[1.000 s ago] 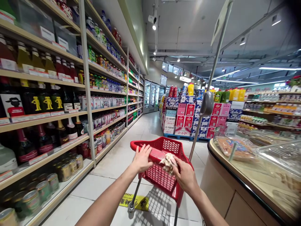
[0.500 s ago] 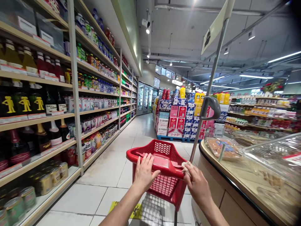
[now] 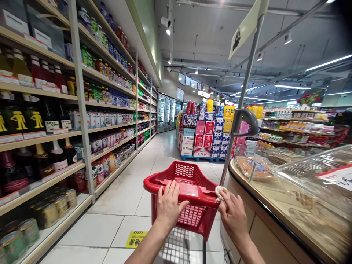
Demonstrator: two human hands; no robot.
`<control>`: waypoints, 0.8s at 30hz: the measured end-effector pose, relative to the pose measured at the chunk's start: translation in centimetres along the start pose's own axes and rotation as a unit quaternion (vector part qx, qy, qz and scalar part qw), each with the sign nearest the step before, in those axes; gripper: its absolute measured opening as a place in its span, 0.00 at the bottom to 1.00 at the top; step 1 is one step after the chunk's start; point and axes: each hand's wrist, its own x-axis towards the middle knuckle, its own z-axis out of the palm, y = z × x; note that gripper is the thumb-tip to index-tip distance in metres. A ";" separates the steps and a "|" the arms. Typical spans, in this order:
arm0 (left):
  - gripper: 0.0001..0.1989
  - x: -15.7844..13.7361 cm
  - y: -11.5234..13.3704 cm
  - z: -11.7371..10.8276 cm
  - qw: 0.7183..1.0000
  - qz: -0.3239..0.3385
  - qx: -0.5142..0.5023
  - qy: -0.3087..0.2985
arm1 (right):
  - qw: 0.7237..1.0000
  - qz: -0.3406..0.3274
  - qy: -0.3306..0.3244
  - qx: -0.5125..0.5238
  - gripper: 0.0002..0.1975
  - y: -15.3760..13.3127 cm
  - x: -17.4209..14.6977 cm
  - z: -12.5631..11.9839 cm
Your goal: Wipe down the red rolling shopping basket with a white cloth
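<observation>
A red plastic shopping cart [image 3: 205, 200] with a perforated basket stands in front of me. My left hand [image 3: 169, 201] lies on the left part of its handle bar, palm down, fingers stretched forward and thumb apart. A crumpled off-white cloth [image 3: 220, 193] is pinched in my right hand [image 3: 233, 212], at the right end of the handle bar. Just behind the cloth rises a grey metal pole [image 3: 233, 143] with a grey hook-shaped grip [image 3: 249, 123]. A pale label strip [image 3: 189, 189] lies along the handle between my hands.
Shelves of bottles and cans [image 3: 79, 124] line the left side. A curved counter [image 3: 249, 194] with clear covers runs along the right. Stacked drink boxes [image 3: 202, 139] stand ahead, glass-door coolers [image 3: 166, 112] farther back. A yellow sticker [image 3: 134, 238] is on the floor.
The view has shifted slightly, sliding the shelves and boxes left. My right hand and the cloth have moved a little right along the handle. My left hand stays on the bar.
</observation>
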 end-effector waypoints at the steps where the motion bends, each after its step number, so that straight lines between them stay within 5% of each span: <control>1: 0.26 -0.1 0.4 0.1 1.000 -0.004 0.003 0.005 | 1.000 -0.003 0.006 0.005 0.16 -0.8 0.1 0.3; 6: 0.25 -0.2 1.2 0.1 1.000 -0.021 0.011 0.006 | 0.993 -0.079 -0.022 0.081 0.16 -5.5 1.2 2.1; 12: 0.23 -0.2 0.0 -0.6 1.000 -0.025 -0.008 -0.009 | 0.998 0.013 -0.016 0.052 0.18 -1.4 0.2 1.7; 19: 0.24 0.3 -1.3 -0.4 0.999 -0.009 -0.031 -0.031 | 0.985 -0.060 -0.085 0.134 0.15 -5.6 1.7 3.8; 24: 0.23 0.4 -2.6 -0.4 0.998 -0.015 -0.046 -0.035 | 0.990 0.023 -0.069 0.122 0.15 -4.7 2.6 4.1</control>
